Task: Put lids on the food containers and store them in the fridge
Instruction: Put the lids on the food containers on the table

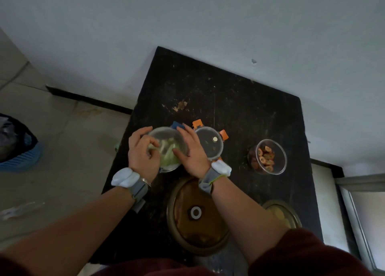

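A round glass container of green vegetables (169, 148) stands on the black table (239, 100) with a clear lid on top; a blue clip shows at its far rim. My left hand (141, 150) grips the lid's left edge with curled fingers. My right hand (190, 152) lies over the lid's right side, thumb pressed on top. Just right of it lies a clear lid with orange clips (210, 142). An open glass bowl of reddish-brown food (267, 156) stands further right.
A large amber glass lid with a knob (195, 215) covers a dish at the near edge, and a second amber dish (283, 213) sits at the near right. A white wall rises behind the table. A bin with a dark bag (16, 144) stands on the floor at left.
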A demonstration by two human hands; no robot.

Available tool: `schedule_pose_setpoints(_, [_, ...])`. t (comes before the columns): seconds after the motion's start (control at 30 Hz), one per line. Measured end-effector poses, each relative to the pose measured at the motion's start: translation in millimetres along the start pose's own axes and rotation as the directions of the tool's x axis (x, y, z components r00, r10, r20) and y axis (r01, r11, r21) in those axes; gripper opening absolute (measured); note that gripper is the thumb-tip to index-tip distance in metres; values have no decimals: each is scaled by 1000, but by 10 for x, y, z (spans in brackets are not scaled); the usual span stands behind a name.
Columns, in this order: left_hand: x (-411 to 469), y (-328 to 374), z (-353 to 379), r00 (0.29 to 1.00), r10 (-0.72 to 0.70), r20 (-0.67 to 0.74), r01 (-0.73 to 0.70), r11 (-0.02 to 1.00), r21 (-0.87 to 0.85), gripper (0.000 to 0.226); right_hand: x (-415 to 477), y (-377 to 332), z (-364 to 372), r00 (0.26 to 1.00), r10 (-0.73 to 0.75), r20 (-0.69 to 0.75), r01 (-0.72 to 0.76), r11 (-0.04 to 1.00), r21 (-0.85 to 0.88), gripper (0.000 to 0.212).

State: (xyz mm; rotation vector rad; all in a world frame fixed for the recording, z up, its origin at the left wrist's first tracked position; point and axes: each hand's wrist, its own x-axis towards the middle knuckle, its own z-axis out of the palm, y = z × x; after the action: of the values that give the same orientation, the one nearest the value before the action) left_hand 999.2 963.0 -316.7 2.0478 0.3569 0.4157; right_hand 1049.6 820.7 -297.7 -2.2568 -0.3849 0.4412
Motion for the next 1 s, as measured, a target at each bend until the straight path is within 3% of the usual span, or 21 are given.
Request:
schedule_pose_setpoints(0.1, [5,-45,37,998,-23,62,19,998,58,16,54,60,9,998,-21,53,25,997,-79,60])
schedule_pose_setpoints(0.27, [-74,-1,-43,999,48,-5,-48,999,20,14,51,44,19,994,-67,81,74,994,-85,59])
schedule_pose_setpoints(0.37, [18,-24,-66,996,92,-6,-92,996,15,13,55,3,61,995,-61,83,70,992,-109,59])
schedule_pose_setpoints(0.53, [29,-183,-99,1000,12,24,-12,1000,3,21,78,-106,86,991,-33,132,54,986,-159,67])
schedule_pose_setpoints(0.7, [1,-251,-142,999,36,21,-36,999,-14,14,18,-142,127,990,3,140,24,982,-189,68])
schedule_pose_setpoints(1.0, [-46,-255,-210,998,67,3,-67,998,3,21,-64,-219,135,989,29,148,-1,982,-189,69])
